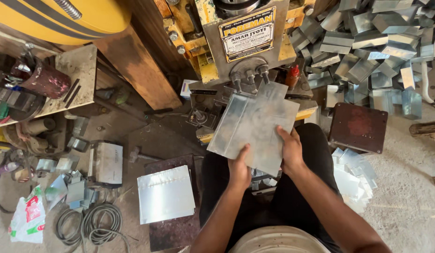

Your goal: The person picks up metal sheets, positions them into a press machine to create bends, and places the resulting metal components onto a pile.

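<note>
Left hand [239, 169]: is being clamped on the metal sheet's [255, 124] near edge.
Right hand [291, 149]: is being clamped on its right edge.
Far edge: is being held against the press [245, 42].

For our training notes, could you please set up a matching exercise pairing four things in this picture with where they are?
Things:
1. creased metal sheet
2. stack of flat sheets
3. pile of folded metal pieces
4. red-capped bottle

Places:
A. heaped at upper right
B. held in both hands, left hand and right hand
C. on the press, beside its yellow frame
D. on a dark plate, lower left of the knees

Pairs: 1-B, 2-D, 3-A, 4-C
</note>
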